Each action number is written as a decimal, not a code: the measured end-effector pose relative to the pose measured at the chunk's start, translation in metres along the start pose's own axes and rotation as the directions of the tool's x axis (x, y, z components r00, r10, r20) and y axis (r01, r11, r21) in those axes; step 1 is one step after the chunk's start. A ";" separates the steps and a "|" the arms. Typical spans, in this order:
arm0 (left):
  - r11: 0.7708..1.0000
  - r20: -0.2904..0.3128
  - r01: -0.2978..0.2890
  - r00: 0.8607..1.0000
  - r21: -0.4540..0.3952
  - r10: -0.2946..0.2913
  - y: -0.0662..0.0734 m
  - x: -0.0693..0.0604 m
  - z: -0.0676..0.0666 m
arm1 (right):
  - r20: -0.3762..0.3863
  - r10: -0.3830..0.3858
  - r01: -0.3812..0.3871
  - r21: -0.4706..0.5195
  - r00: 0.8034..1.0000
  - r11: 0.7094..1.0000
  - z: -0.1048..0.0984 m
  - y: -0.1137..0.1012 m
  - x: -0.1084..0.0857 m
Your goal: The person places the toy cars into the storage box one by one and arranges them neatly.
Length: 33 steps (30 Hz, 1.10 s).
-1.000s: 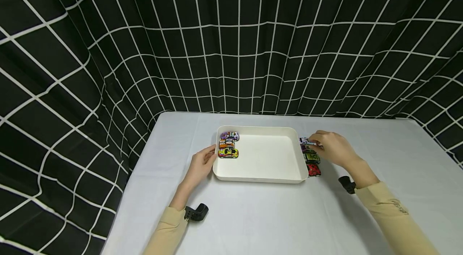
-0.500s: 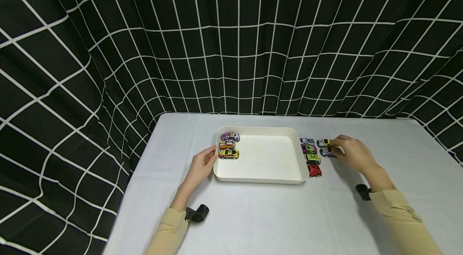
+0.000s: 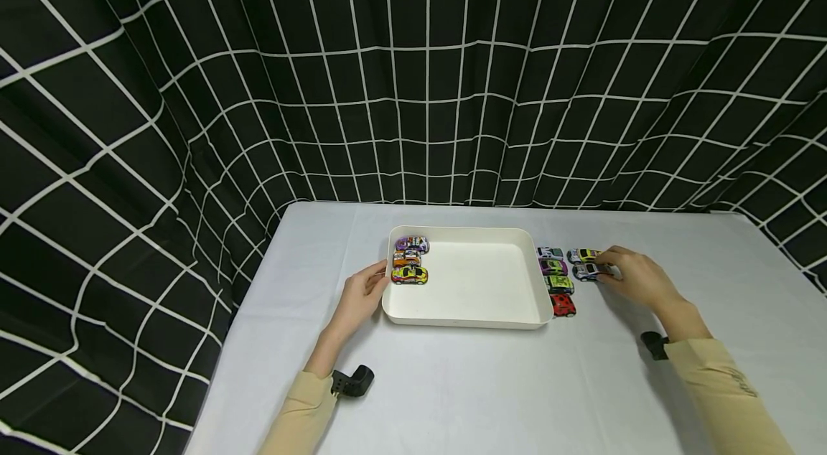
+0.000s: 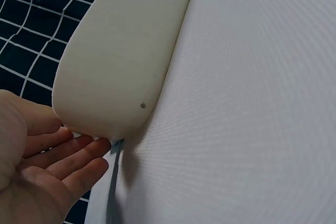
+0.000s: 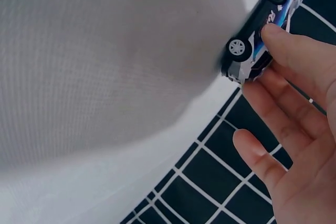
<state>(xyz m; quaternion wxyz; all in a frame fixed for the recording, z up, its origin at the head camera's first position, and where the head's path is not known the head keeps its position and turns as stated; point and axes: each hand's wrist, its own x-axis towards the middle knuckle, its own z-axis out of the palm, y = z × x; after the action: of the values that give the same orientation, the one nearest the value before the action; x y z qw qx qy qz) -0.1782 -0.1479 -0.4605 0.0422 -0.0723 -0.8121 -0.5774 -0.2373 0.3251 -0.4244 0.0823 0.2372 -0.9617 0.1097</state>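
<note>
A: "Right hand [image 3: 638, 279]?"
B: "I see its fingers pinching a silver-and-black toy car [image 3: 585, 272] on the white cloth-covered tabletop [image 3: 465, 383], beside a yellow-and-white one [image 3: 584, 255]."
A: "Left hand [image 3: 357, 295]?"
B: "Extended fingers touching the shallow white rectangular tray [image 3: 481, 279]."

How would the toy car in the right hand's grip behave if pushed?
The toy car would probably roll on its wheels; its low body makes tipping unlikely. It seems stiff: no dent shows where the right hand grips.

Held car [image 5: 255, 29]: white, black, blue
Spotted car [image 3: 563, 305]: red, black dots
Tray [image 3: 478, 279]: off-white
Tablecloth [image 3: 465, 390]: plain white
Sleeves [image 3: 302, 399]: beige
Curtain [image 3: 446, 67]: black, white grid
</note>
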 end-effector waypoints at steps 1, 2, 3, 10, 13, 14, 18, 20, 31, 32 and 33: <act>1.000 0.001 -0.005 1.000 0.001 0.005 0.000 0.000 0.000 | 0.003 0.002 -0.002 0.000 1.000 1.000 0.000 0.000 0.000; 1.000 0.001 -0.009 1.000 0.003 0.009 0.000 0.000 0.000 | 0.006 0.004 -0.004 0.000 1.000 1.000 0.001 0.000 0.000; 1.000 0.000 -0.011 1.000 0.001 0.011 0.001 0.000 0.000 | 0.008 0.007 -0.007 -0.001 1.000 1.000 0.001 0.000 0.000; 1.000 -0.001 -0.006 1.000 -0.015 0.006 0.002 -0.001 0.001 | 0.006 0.009 -0.009 -0.017 1.000 1.000 0.002 -0.002 -0.001; 1.000 0.001 -0.005 1.000 -0.002 0.005 0.002 -0.001 0.001 | 0.003 0.016 -0.016 -0.018 1.000 1.000 0.002 -0.003 -0.001; 1.000 0.001 -0.002 1.000 0.000 0.002 0.002 -0.001 0.001 | 0.000 0.017 -0.017 -0.018 1.000 1.000 0.001 -0.004 -0.002; 0.999 -0.004 -0.041 0.999 0.021 0.041 0.003 -0.003 0.001 | -0.026 0.003 -0.004 -0.022 1.000 1.000 -0.001 -0.007 -0.002; 0.998 -0.007 -0.055 0.998 0.026 0.056 0.003 -0.004 0.000 | -0.040 -0.010 0.009 -0.026 0.999 1.000 -0.004 -0.009 -0.001; 1.000 0.004 -0.001 1.000 -0.001 0.001 0.014 -0.005 -0.001 | -0.089 -0.059 0.057 -0.021 0.994 0.998 -0.021 -0.034 0.010; 1.000 0.004 0.002 1.000 0.002 -0.002 0.014 -0.005 -0.001 | -0.090 -0.059 0.057 -0.020 0.994 0.998 -0.023 -0.038 0.012; 1.000 0.001 0.003 1.000 0.006 -0.003 0.013 -0.005 -0.001 | -0.087 -0.055 0.054 -0.014 0.995 0.998 -0.024 -0.042 0.015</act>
<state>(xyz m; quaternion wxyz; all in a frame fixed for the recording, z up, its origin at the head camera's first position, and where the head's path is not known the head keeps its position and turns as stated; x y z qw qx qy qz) -0.1712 -0.1446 -0.4488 0.0411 -0.0711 -0.8141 -0.5749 -0.2276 0.2887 -0.3910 0.1287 0.2580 -0.9510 0.1120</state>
